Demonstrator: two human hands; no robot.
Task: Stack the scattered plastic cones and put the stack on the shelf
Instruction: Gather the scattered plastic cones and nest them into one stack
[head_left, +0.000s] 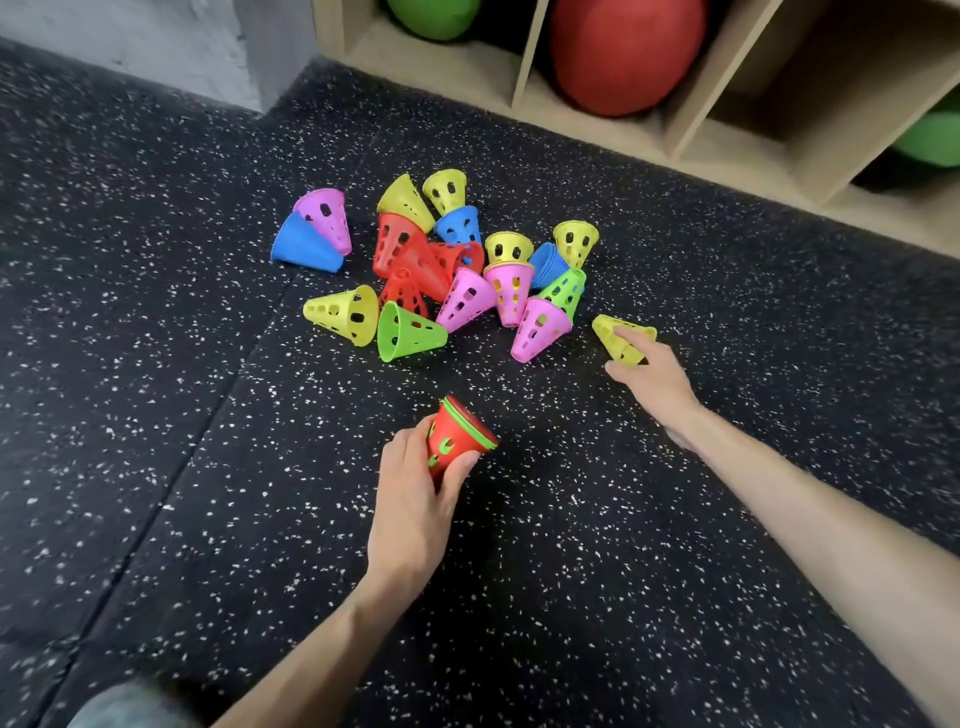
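Cones (457, 270) of yellow, pink, red, blue and green plastic lie tumbled in a loose heap on a black speckled floor (156, 364), most on their sides and touching or overlapping one another; a blue and pink pair (314, 234) lies slightly apart at the heap's left edge. Nearer the camera, the left hand (410, 499) grips a short stack (457, 439) whose outer cone is red, with green rims showing at its wide end and green visible through its holes; fingers and thumb curl round the stack's narrow end, and the stack is tilted with its wide end pointing away from the person. To the right of the heap, the right hand (652, 374) reaches to a single yellow cone (618, 338) lying on its side on the floor, just clear of the heap; the fingers lie over the cone and the thumb sits beside it, in contact with it, though whether they have closed round it cannot be told. Along the top edge stands a pale wooden shelf (691, 104) divided into compartments, one holding a large red ball (623, 52) and others holding green balls (434, 15), well apart from both hands.
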